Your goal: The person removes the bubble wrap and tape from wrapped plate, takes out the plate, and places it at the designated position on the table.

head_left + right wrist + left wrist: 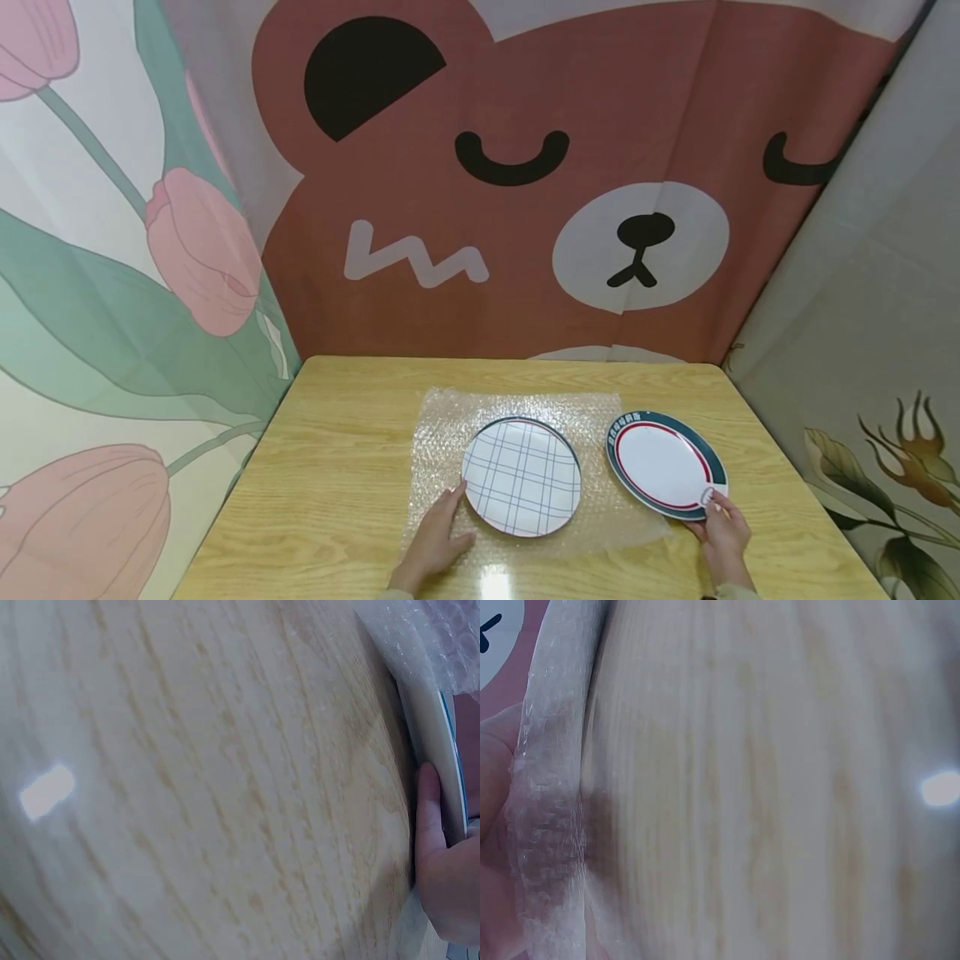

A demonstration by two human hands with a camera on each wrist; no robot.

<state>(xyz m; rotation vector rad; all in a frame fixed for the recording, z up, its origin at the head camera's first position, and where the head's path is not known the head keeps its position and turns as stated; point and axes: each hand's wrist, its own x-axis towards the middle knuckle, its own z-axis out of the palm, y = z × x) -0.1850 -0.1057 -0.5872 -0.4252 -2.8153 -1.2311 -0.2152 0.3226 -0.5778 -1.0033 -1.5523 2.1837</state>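
A white plate with a blue checked pattern lies face up on a sheet of bubble wrap, and a dark rim shows along its upper right edge. My left hand rests at its left side, index fingertip at the rim and thumb spread away. To the right, my right hand pinches the lower right rim of a white plate with a dark green border and red ring. That plate overlaps the wrap's right edge. In the right wrist view, one finger of the right hand lies along the plate's underside.
The wooden table extends around the wrap on all sides. Behind it hangs a bear-print cloth, with a tulip-print cloth on the left and a grey floral one on the right.
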